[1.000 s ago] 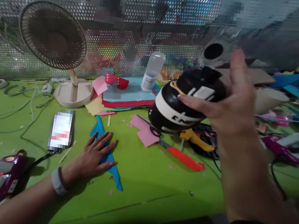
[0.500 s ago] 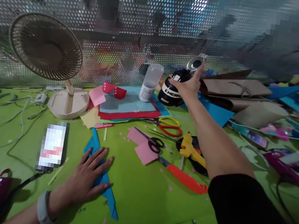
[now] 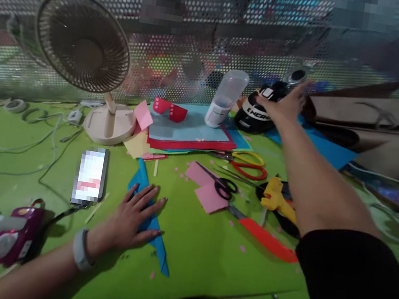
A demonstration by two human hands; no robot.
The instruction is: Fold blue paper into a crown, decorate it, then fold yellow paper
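Right hand (image 3: 286, 105): wrapped about the upper part of the black bottle (image 3: 251, 120), held aloft nearer the person a second ago, now at the back of the counter (image 3: 204, 261), beside the clear bottle (image 3: 227, 91). Left hand (image 3: 133, 222): fingers spread flat, unmoved, on the folded blue paper (image 3: 163, 257). Assessment: paper steadied; right hand not free for it.

Green tbl (image 3: 206, 251): fan (image 3: 88, 53), phone (image 3: 89, 177), folded blue ppr (image 3: 160, 250), red-hndl tool (image 3: 268, 239).

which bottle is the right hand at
The black bottle with the white band; the right hand is at its top. The clear bottle has no hand on it.
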